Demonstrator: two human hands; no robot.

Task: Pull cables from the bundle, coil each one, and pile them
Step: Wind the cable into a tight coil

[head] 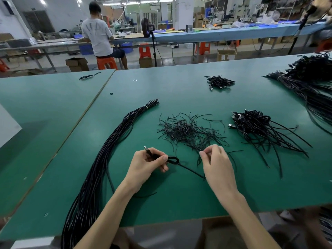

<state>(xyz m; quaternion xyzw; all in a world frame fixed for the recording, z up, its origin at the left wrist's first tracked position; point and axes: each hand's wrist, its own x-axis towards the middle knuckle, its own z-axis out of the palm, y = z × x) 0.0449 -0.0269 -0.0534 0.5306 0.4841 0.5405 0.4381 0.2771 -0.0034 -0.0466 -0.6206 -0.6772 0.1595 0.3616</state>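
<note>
Forearms reach in from the near edge of the green desk (179, 90); the left hand (149, 165) has its grip clamped on a black cable (173, 160), folded into a small loop that juts out past the thumb; its plug (145, 148) sticks up behind the fingers, and its tail runs right along the desk to under the right hand (217, 162); that hand's grip is together, thumb and fingertips pinching a thin strand (198, 159) at the near edge of a heap (188, 132) of short black strands; the long bundle (100, 168) lies left of the hands, banded near its far end; the pile (251, 123) of coiled cables sits right of the heap.
</note>
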